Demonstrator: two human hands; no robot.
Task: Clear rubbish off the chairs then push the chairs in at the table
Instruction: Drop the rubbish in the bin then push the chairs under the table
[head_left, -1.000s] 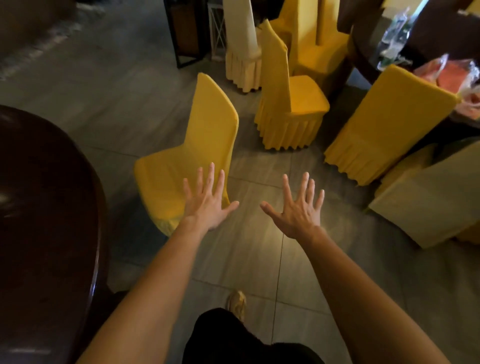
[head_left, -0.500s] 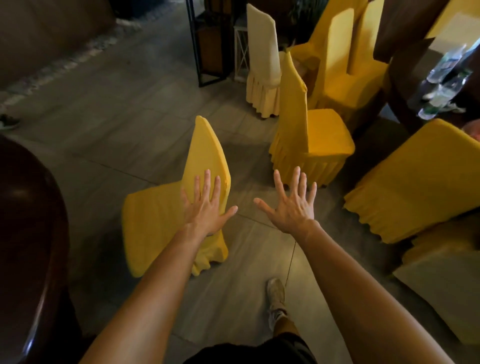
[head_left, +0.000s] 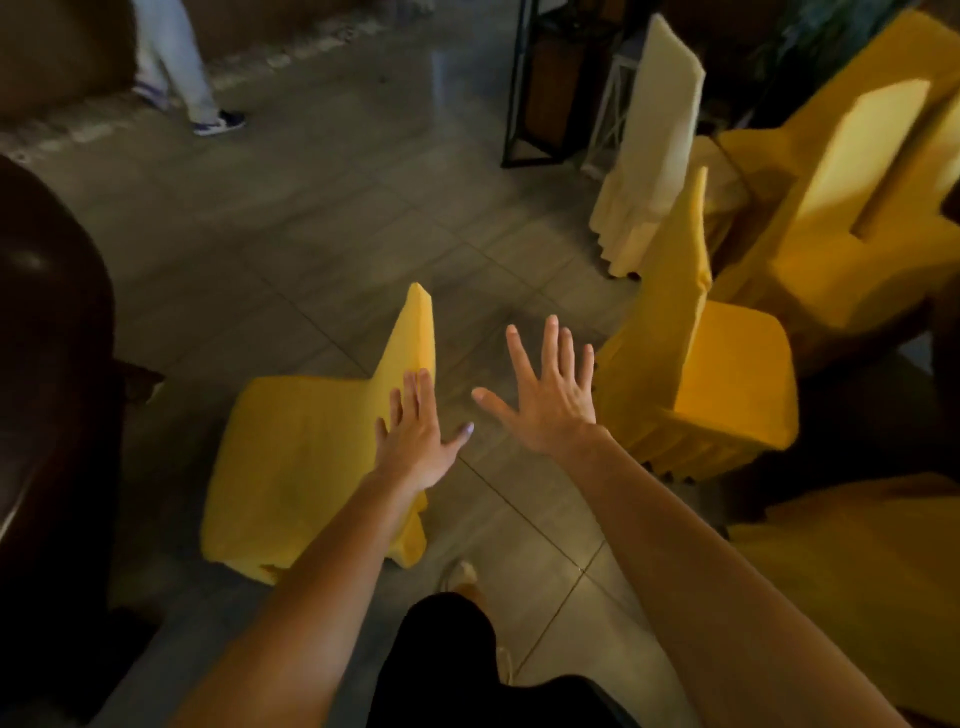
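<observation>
- Yellow chair (head_left: 301, 457) stands near the dark table (head_left: 47, 364), seat towards it, no rubbish showing.
- Left hand (head_left: 415, 436) and right hand (head_left: 550, 395), both spread flat and empty, have drawn nearer its backrest over the last second.
- Pushing it in looks due next.

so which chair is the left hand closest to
The yellow chair beside the dark table; its backrest is at the left hand, the others stand further right.
</observation>
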